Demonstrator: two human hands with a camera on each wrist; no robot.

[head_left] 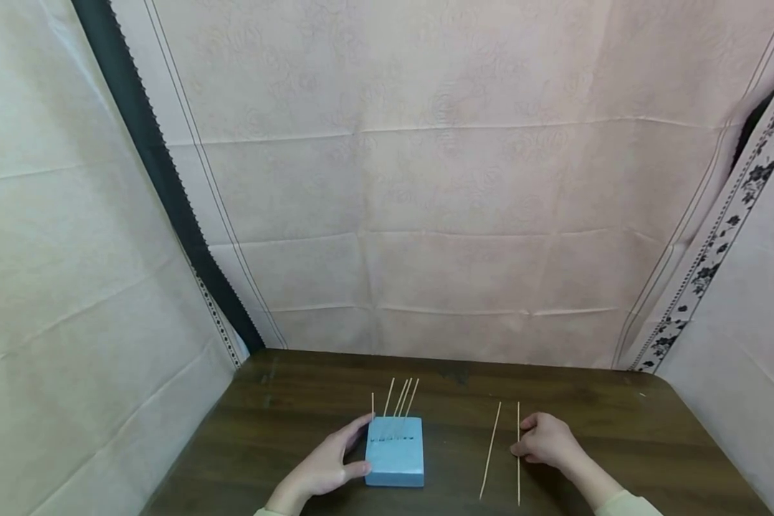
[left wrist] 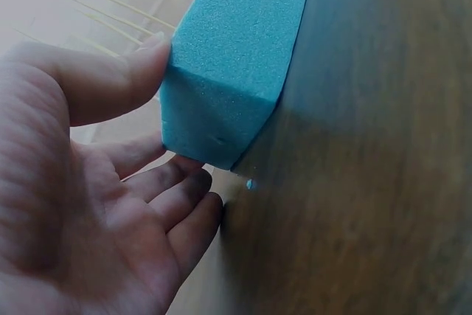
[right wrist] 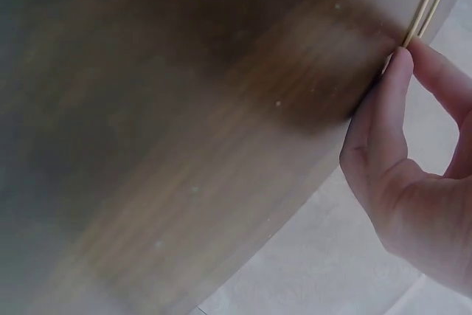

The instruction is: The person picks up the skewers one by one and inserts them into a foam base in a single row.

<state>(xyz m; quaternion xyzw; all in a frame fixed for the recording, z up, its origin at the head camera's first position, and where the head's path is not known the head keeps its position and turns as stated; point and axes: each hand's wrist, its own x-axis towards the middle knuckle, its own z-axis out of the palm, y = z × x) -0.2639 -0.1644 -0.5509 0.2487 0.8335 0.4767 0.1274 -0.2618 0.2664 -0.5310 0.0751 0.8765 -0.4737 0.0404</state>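
A light-blue foam block [head_left: 395, 466] sits on the table, with several thin wooden sticks [head_left: 401, 398] standing out of its far part. My left hand [head_left: 325, 462] holds the block's left side, the thumb on the near corner and a fingertip at the far one. In the left wrist view the thumb [left wrist: 125, 79] presses the block's edge while the other fingers spread below. My right hand [head_left: 547, 443] pinches a wooden stick [head_left: 519, 484] between thumb and fingers, low over the table. To its left lies another loose stick [head_left: 490, 450].
The dark brown wooden table [head_left: 297, 401] ends at a pale cloth [head_left: 458, 272] hung behind it. More cloth hangs at the left [head_left: 71, 287] and right. A tiny blue crumb [left wrist: 251, 184] lies near the block in the left wrist view.
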